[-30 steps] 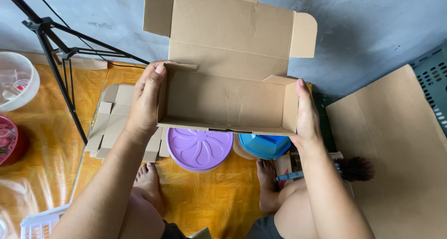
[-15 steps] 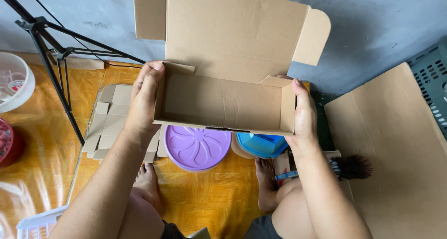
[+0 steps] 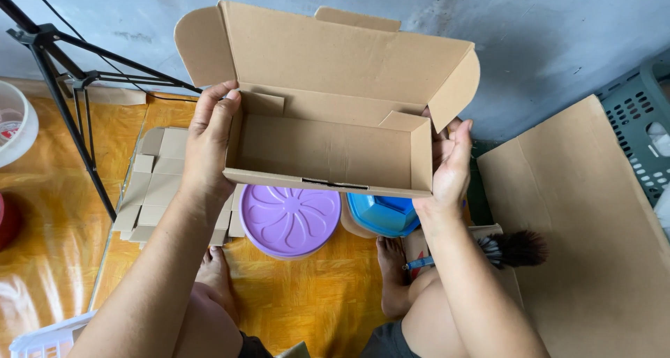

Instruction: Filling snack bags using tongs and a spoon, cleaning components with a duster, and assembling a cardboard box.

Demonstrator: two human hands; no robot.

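Cardboard box [image 3: 328, 148], lid open (empty inside).
I see left hand [image 3: 209, 145] and right hand [image 3: 450, 166] gripping its opposite end walls, fingers [image 3: 227, 107] curled over.

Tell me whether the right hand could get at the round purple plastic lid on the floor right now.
Probably not: the right hand grips the open brown cardboard box, which hangs over the round purple plastic lid.

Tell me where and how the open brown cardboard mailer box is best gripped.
Grip the open brown cardboard mailer box by its two short end walls, coming in from either side, as the left hand and right hand do. Its long shape with the lid raised at the back leaves the ends free and likely keeps it level.
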